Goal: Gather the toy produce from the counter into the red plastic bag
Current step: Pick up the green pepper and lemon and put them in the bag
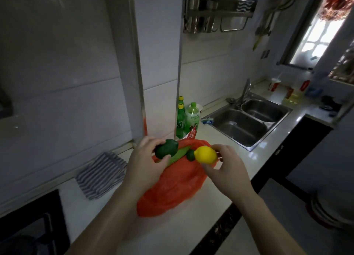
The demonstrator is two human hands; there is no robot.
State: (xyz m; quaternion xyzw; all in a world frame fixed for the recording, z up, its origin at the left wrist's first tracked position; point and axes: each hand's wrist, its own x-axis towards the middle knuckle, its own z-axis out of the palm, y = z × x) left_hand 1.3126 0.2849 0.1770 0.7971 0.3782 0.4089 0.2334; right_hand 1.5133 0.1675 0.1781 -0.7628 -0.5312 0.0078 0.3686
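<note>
The red plastic bag (172,185) lies crumpled on the white counter (172,231). My left hand (145,162) grips a dark green toy avocado (166,148) above the bag's far end. My right hand (226,166) holds a yellow toy lemon (205,154) beside it, also over the bag. Between the two fruits, a long light-green toy vegetable (177,156) and a small dark green round piece (190,155) lie at the bag's mouth.
A striped folded cloth (101,174) lies left of the bag. Green bottles (181,118) stand against the wall behind it. A double steel sink (249,120) with a faucet is to the right. A black stove (28,226) fills the lower left corner.
</note>
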